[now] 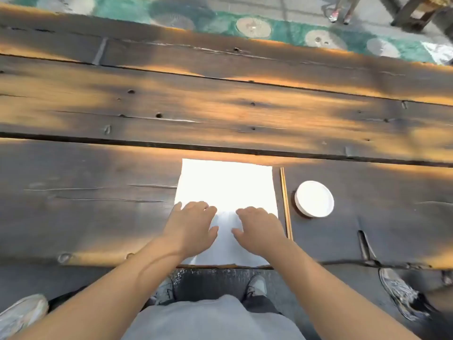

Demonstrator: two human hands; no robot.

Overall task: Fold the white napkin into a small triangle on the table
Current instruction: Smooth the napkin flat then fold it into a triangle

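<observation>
A white napkin (226, 185) lies flat and unfolded on the dark wooden table (98, 204), its near edge at the table's front edge. Its far half glares in sunlight; the near half is in shade. My left hand (191, 225) rests palm down on the napkin's near left part, fingers spread. My right hand (259, 228) rests palm down on the near right part, fingers also spread. Neither hand pinches the cloth. A strip of napkin shows between the two hands.
A pair of wooden chopsticks (285, 202) lies along the napkin's right edge. A small white plate (314, 198) sits just right of them. Other people's shoes (402, 294) stand by the table's front right and front left. Wide planks stretch beyond.
</observation>
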